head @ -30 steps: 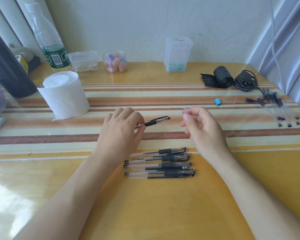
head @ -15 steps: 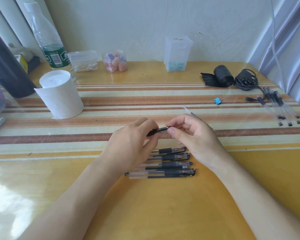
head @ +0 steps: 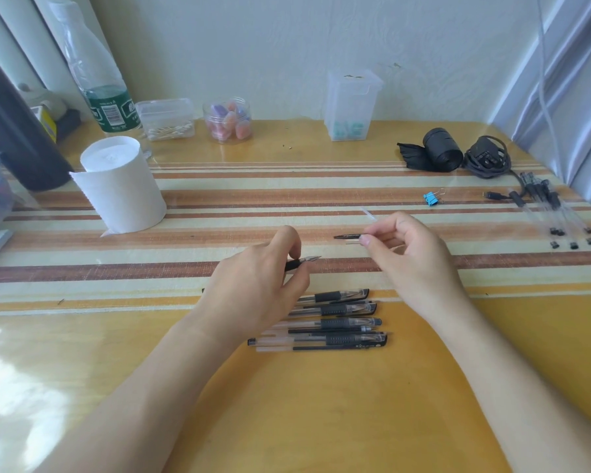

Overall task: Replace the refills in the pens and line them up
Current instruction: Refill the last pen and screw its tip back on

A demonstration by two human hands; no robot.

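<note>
**Pen and cap held apart over desk**

The left hand (head: 253, 291), knuckles up, pinches an uncapped pen (head: 304, 262) whose tip points right past its fingers. The right hand (head: 410, 261) pinches the black cap (head: 347, 236) just beyond. A row of pens (head: 338, 322) lies on the table (head: 321, 404) below.

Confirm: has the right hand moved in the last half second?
Yes. The right hand moved right and away, toward the blue binder clip, holding the pen cap.

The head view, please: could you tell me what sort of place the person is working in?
Probably a home desk: a toilet-paper roll, a box of cotton swabs and a jar of pastel-coloured bits share the striped tabletop with the pens.
</note>
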